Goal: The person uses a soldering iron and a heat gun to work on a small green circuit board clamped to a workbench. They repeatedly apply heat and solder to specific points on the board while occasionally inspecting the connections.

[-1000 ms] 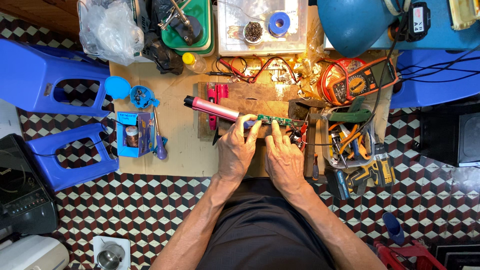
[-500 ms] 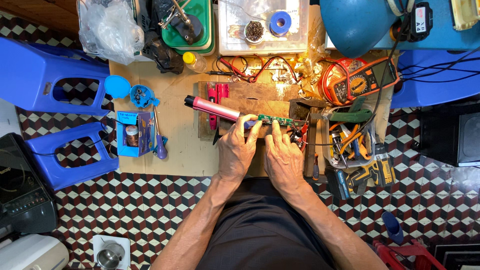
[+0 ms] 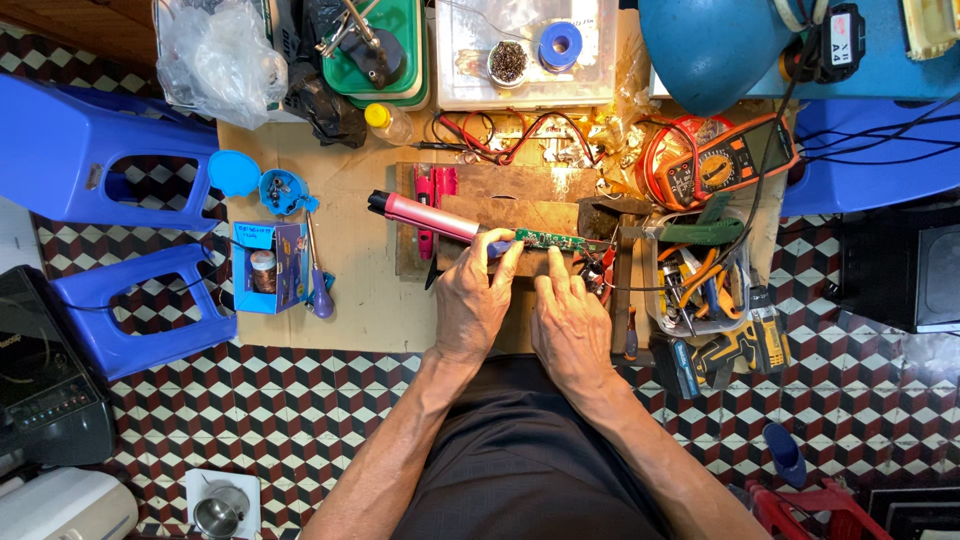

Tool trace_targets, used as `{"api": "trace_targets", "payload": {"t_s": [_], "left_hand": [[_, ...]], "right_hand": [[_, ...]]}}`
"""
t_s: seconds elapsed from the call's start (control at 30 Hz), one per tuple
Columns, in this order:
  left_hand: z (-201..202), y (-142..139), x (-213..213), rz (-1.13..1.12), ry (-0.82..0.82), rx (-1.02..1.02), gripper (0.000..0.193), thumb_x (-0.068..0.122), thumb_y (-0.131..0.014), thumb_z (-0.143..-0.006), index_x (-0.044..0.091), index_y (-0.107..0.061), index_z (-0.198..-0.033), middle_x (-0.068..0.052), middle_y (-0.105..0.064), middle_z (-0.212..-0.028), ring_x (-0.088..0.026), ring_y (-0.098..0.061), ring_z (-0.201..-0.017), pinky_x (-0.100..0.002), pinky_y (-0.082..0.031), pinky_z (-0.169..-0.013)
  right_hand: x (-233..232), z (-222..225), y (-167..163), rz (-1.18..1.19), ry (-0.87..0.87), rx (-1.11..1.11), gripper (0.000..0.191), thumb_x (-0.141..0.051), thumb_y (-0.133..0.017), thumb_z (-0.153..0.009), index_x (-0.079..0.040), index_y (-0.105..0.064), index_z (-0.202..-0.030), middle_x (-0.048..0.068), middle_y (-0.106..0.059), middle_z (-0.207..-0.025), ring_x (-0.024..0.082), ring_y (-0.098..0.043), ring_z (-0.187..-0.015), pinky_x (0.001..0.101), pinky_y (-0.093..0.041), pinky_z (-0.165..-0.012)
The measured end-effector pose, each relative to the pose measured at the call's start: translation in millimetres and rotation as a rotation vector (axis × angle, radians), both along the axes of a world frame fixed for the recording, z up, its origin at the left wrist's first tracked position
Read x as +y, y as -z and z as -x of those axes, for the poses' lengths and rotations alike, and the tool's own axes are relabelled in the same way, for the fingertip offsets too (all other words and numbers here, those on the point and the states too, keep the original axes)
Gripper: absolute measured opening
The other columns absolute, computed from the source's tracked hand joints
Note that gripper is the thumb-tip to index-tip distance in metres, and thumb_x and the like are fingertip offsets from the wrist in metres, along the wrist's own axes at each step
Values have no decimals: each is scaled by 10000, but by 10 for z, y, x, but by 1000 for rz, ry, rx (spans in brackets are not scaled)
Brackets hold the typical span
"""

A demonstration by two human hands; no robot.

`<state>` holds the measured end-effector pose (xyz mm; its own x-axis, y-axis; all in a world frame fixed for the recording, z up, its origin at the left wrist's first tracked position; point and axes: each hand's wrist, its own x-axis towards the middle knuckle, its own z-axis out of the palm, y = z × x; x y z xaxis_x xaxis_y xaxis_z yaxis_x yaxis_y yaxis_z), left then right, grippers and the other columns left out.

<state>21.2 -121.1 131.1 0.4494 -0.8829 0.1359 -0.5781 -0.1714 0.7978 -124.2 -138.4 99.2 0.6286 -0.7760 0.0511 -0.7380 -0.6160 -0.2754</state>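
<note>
- A pink, pen-shaped soldering iron with a black end (image 3: 425,217) is gripped by the left hand (image 3: 473,300), fingers closed around its near end; the iron lies slanted, its black end pointing far and left.
- A narrow green circuit board (image 3: 550,240) is pinned to a brown wooden block (image 3: 520,190) by the fingertips of the right hand (image 3: 568,320); the fingers are bent down onto the board, and whether it is actually pinched cannot be told.
- The two hands are set just beside each other, at the middle of the cardboard-covered table (image 3: 360,290).
- An orange and dark multimeter (image 3: 715,168) with red and black leads is seen to the right, far of the board.
- A tray of pliers and cutters (image 3: 700,280) is placed just right of the right hand, and a black and yellow power tool (image 3: 730,350) lies near it.
- A small blue carton holding a jar (image 3: 265,268) and a purple-handled screwdriver (image 3: 318,290) are found to the left.
- A clear plastic box with a blue tape roll (image 3: 520,55) and a green tray (image 3: 385,60) are set at the far edge.
- Blue plastic stools (image 3: 110,150) stand on the chequered floor at the left.
</note>
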Motion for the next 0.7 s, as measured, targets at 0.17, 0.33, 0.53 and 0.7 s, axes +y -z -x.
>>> {"api": "trace_targets", "payload": {"t_s": [0.17,0.33,0.53,0.7], "left_hand": [[0,18,-4,-14,-16,-14,190,117,-741,-958,60,-635,-1104,-136,-752,-929,-282,-768,-838,-366,-598,-675],[-11,28,-1,-25,-18,10,192,115,-740,-955,60,-635,-1106,-134,-755,-934,-274,-771,-839,-359,-602,-674],[-19,29,2,-27,-13,15,194,111,-737,-956,57,-633,-1110,-132,-755,-945,-266,-774,-841,-353,-607,-676],[-7,30,1,-15,-15,12,192,118,-735,-962,62,-631,-1113,-127,-760,-956,-261,-779,-864,-343,-614,-685]], "right_hand": [[32,49,18,-29,41,-55,214,-101,-691,-830,-16,-606,-1006,220,-558,-1426,291,-624,-944,401,-555,-760],[-26,24,36,-34,37,-49,225,-87,-686,-823,-1,-598,-1011,231,-542,-1454,297,-616,-942,400,-549,-749],[-68,13,16,-26,6,-22,261,-79,-684,-780,1,-599,-1014,224,-544,-1438,305,-616,-952,401,-533,-736],[-72,-7,8,14,3,21,224,-95,-690,-790,-16,-602,-981,224,-567,-1422,281,-613,-921,386,-520,-727]]}}
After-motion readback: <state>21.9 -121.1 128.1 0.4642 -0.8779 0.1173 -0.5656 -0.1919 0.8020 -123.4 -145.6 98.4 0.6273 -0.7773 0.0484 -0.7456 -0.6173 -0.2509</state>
